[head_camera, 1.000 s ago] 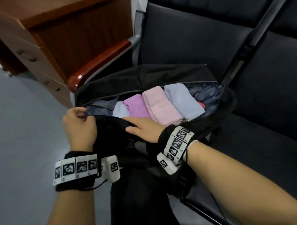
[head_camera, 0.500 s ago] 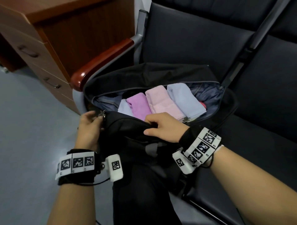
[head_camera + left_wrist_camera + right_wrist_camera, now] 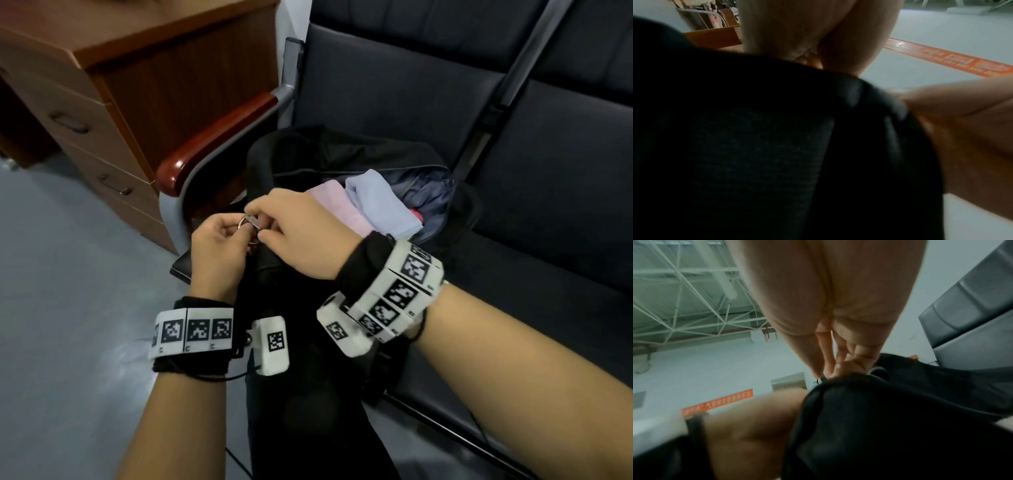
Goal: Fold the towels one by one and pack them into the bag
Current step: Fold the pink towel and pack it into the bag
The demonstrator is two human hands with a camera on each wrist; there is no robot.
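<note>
Both grips — left hand [image 3: 215,246], right hand [image 3: 301,236] — pinching zipper pull [image 3: 249,222], bag [image 3: 342,161] with towels [image 3: 376,202] just behind

Most of the pink towel [image 3: 337,209] behind the right hand [image 3: 301,236]; both wrist views blurred.

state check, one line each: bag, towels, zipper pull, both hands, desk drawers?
bag: on the seat, partly open
pink towel: folded, inside the bag
blue towel: folded, inside the bag beside the pink one
zipper pull: pinched by both hands
left hand: pinches the pull
right hand: pinches the pull
desk drawers: closed
</note>
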